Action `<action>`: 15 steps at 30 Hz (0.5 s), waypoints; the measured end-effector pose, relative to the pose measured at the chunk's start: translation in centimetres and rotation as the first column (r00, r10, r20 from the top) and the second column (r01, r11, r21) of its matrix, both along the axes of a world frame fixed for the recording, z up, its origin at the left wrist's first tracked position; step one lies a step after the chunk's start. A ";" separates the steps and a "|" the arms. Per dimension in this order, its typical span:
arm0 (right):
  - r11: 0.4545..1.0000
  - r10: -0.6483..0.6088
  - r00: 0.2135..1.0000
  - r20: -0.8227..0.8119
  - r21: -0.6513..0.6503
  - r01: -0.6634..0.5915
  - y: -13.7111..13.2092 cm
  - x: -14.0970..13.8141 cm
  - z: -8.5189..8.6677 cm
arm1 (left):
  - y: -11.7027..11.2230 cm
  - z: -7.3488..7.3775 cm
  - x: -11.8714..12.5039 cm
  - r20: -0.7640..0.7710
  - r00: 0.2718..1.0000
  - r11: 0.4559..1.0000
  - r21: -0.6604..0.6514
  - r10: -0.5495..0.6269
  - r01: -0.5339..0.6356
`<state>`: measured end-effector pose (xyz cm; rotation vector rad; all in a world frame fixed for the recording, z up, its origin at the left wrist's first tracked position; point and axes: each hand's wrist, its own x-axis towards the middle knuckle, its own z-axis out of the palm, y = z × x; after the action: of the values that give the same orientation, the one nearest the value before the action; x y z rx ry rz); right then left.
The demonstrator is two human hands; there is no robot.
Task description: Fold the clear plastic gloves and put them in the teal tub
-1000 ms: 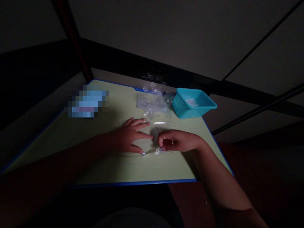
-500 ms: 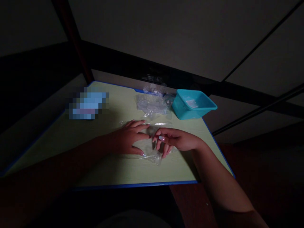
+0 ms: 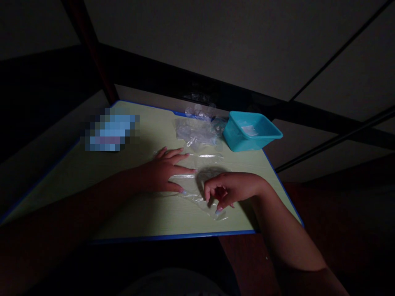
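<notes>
A clear plastic bag (image 3: 193, 197) lies flat and slightly wrinkled on the pale table (image 3: 138, 220). My left hand (image 3: 165, 170) rests on the bag's left part, palm down, with its fingers spread. Over the bag's right part is my right hand (image 3: 233, 189), its fingers loosely curled and the thumb pointing down, apart from the fingertips. Nothing shows between them. Whether this hand touches the film cannot be made out. Beyond both hands lies a pile of crumpled clear plastic bags (image 3: 197, 133).
A turquoise plastic basket (image 3: 243, 144) with a white paper-like piece inside stands at the table's back right. Several clear round pieces (image 3: 199, 110) lie at the back edge. A blurred-out blue item (image 3: 112, 129) is at the back left. Dark panels rise behind the table.
My right hand has turned and moved slightly nearer to me, with its thumb swung downward. The bag's near right corner spreads further right. My left hand stays spread on the film.
</notes>
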<state>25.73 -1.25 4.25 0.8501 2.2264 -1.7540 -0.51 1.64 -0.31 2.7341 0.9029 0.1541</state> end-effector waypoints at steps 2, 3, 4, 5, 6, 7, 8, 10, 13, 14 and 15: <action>0.995 0.053 0.998 0.027 0.086 -0.055 -0.1 0.0 0.2 | 0.0 0.1 0.0 -0.003 1.000 1.000 -0.003 0.001 -0.001; 0.988 0.074 0.997 0.039 0.132 -0.079 -0.2 -0.1 0.3 | -0.1 0.1 0.0 -0.003 1.000 1.000 -0.002 0.002 -0.002; 0.980 0.091 0.994 0.053 0.170 -0.098 -0.3 -0.1 0.4 | -0.1 0.1 0.0 -0.003 1.000 1.000 0.000 0.005 -0.005; 0.973 0.101 0.992 0.071 0.199 -0.114 -0.3 -0.2 0.4 | -0.1 0.1 0.0 -0.005 1.000 1.000 0.000 0.009 -0.009; 0.967 0.107 0.990 0.090 0.220 -0.124 -0.4 -0.2 0.4 | -0.1 0.1 0.0 -0.011 1.000 1.000 -0.001 0.014 -0.014; 0.963 0.105 0.988 0.111 0.237 -0.129 -0.5 -0.3 0.4 | 0.0 0.1 0.0 -0.018 1.000 1.000 -0.002 0.018 -0.018; 0.959 0.098 0.987 0.129 0.252 -0.129 -0.5 -0.5 0.3 | 0.0 0.0 0.0 -0.023 1.000 1.000 -0.003 0.019 -0.019; 0.953 0.081 0.986 0.145 0.277 -0.119 -0.6 -0.8 0.2 | 0.1 -0.1 -0.1 -0.022 1.000 1.000 0.004 0.016 -0.015; 0.947 0.077 0.989 0.127 0.300 -0.113 -0.6 -1.1 0.2 | 0.1 -0.3 -0.2 -0.003 1.000 1.000 0.016 0.007 -0.007; 0.947 0.079 0.990 0.120 0.299 -0.112 -0.6 -1.2 0.2 | 0.1 -0.4 -0.2 0.000 1.000 1.000 0.016 0.009 -0.009; 0.948 0.079 0.990 0.115 0.300 -0.110 -0.6 -1.3 0.2 | 0.1 -0.4 -0.2 -0.001 1.000 1.000 0.014 0.012 -0.012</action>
<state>24.44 -1.87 4.47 0.8520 2.4621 -1.3122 -0.71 1.76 -0.75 2.7425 0.9220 0.1619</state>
